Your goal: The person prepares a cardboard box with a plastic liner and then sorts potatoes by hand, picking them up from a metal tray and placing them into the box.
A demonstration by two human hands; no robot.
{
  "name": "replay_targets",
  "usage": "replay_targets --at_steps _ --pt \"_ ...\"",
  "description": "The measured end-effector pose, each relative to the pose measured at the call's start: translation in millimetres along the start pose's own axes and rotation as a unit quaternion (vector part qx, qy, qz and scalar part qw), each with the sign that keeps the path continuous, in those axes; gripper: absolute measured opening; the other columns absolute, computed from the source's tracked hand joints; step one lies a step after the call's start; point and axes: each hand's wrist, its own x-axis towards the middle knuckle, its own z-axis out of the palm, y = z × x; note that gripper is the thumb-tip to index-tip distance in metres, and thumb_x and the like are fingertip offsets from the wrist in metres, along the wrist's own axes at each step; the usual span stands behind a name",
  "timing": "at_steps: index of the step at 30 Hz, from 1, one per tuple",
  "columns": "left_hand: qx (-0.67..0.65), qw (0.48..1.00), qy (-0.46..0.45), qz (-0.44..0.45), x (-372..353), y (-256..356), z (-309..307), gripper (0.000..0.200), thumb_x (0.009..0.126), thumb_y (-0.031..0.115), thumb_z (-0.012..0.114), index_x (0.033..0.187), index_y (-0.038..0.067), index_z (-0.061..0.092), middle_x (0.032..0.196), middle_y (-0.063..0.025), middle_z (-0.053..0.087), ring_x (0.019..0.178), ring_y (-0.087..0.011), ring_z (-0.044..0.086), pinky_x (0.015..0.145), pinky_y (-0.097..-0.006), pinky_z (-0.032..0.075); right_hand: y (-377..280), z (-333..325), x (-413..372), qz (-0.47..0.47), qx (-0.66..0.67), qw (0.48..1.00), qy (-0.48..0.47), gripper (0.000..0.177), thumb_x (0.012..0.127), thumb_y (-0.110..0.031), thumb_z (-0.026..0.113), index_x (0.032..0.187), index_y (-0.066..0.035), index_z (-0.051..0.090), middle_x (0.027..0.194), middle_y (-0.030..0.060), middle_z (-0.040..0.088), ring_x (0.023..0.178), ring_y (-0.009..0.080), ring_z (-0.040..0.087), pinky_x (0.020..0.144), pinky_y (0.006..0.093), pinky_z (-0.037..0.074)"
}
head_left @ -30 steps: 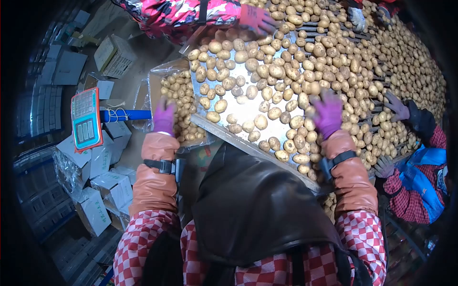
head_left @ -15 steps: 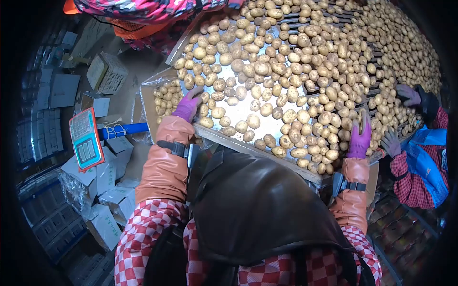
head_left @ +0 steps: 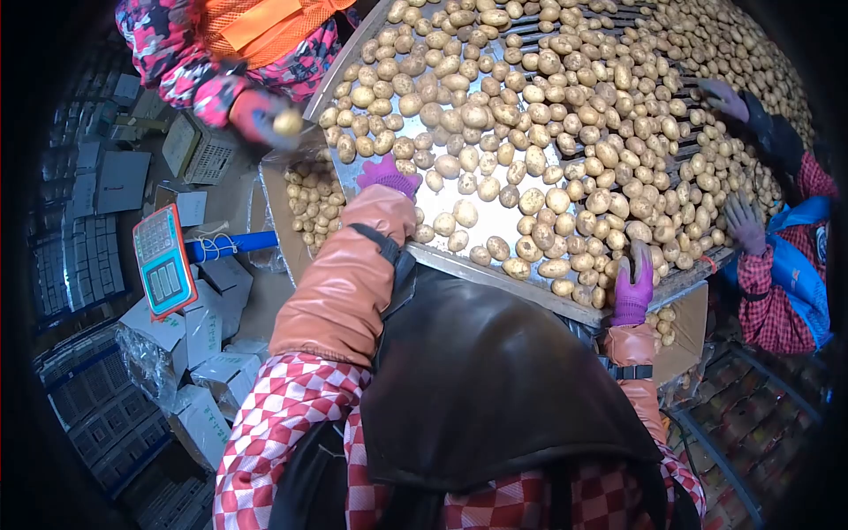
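Note:
My left hand [head_left: 389, 175], in a purple glove, is over the near left part of the metal sorting table [head_left: 491, 231]. Its fingers look spread beside several potatoes [head_left: 465, 212]; their tips are partly hidden. At the table's near right edge, my right hand [head_left: 633, 284], also gloved in purple, has thumb and fingers apart next to potatoes, with no potato visibly gripped. Brown sleeve covers reach up both forearms. Below the left corner, a lined carton [head_left: 281, 201] holds potatoes, and another carton [head_left: 682, 353] with potatoes stands below the right corner.
At upper left, a co-worker's blurred gloved hand [head_left: 258, 117] holds a potato above the carton. Another co-worker's hands [head_left: 745, 223] are at the table's right side. A scale display [head_left: 165, 262] on a blue post, boxes [head_left: 199, 322] and a crate [head_left: 208, 161] stand left.
My left hand has moved right, over the table, and potatoes beside it have gone. My right hand has shifted left. The upper-left co-worker's hand with a potato has come into view.

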Motion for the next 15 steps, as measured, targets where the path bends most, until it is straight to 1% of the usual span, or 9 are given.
replay_targets --at_steps 5,6,9,10,13,14,15 --pt "0.017 0.999 0.023 0.027 13.0 -9.2 10.1 0.088 0.069 0.053 0.074 0.143 0.021 0.040 0.137 -0.0232 0.040 0.129 -0.0410 0.040 0.104 -0.0555 0.035 7.7 4.8 -21.4 -0.014 -0.055 0.998 -0.006 0.041 0.088 -0.014 0.061 0.127 -0.005 0.058 0.129 0.0152 0.058 0.125 0.0368 0.049 0.107 0.0461 0.035" --pt "0.030 0.999 0.026 0.030 16.2 -10.1 9.6 0.087 0.068 0.050 0.076 0.143 0.023 0.041 0.136 -0.0233 0.039 0.128 -0.0416 0.041 0.103 -0.0524 0.038 14.3 6.8 -26.5 -0.020 -0.059 0.998 -0.003 0.041 0.088 -0.014 0.061 0.128 -0.004 0.058 0.129 0.0151 0.058 0.125 0.0369 0.049 0.107 0.0462 0.035" --pt "-0.048 0.990 0.104 0.080 50.7 -34.6 40.9 0.081 0.057 0.045 0.085 0.130 0.025 0.057 0.129 -0.0246 0.045 0.116 -0.0432 0.052 0.099 -0.0468 0.046 14.5 4.3 -31.7 -0.024 -0.078 0.997 -0.004 0.041 0.088 -0.015 0.060 0.128 -0.004 0.057 0.129 0.0158 0.058 0.125 0.0375 0.048 0.107 0.0470 0.035" --pt "-0.051 0.982 0.161 0.083 49.5 -35.0 47.5 0.074 0.054 0.041 0.087 0.121 0.021 0.062 0.128 -0.0255 0.046 0.110 -0.0423 0.055 0.094 -0.0466 0.048 11.8 3.8 -30.6 -0.024 -0.084 0.996 -0.006 0.041 0.088 -0.015 0.060 0.128 -0.004 0.057 0.129 0.0161 0.057 0.125 0.0376 0.048 0.107 0.0471 0.035" --pt "-0.117 0.971 0.170 0.122 46.2 -49.3 51.1 0.063 0.055 0.038 0.086 0.111 0.016 0.067 0.118 -0.0241 0.053 0.107 -0.0398 0.056 0.093 -0.0475 0.048 7.9 4.4 -29.7 -0.022 -0.099 0.995 -0.006 0.042 0.089 -0.015 0.058 0.129 -0.004 0.056 0.130 0.0173 0.057 0.125 0.0383 0.047 0.107 0.0475 0.034" --pt "-0.118 0.965 0.185 0.144 44.1 -52.5 50.4 0.052 0.058 0.034 0.084 0.104 0.015 0.069 0.107 -0.0217 0.059 0.106 -0.0375 0.056 0.092 -0.0484 0.047 8.9 5.7 -30.5 -0.021 -0.099 0.995 -0.004 0.042 0.089 -0.015 0.058 0.129 -0.004 0.056 0.130 0.0175 0.057 0.125 0.0384 0.047 0.107 0.0477 0.035" --pt "-0.117 0.963 0.186 0.155 43.2 -54.6 49.4 0.051 0.059 0.033 0.082 0.105 0.015 0.069 0.107 -0.0199 0.059 0.104 -0.0353 0.057 0.090 -0.0465 0.049 9.2 6.9 -31.0 -0.020 -0.099 0.995 -0.001 0.043 0.089 -0.016 0.058 0.130 -0.004 0.055 0.129 0.0176 0.057 0.125 0.0386 0.047 0.106 0.0478 0.035"
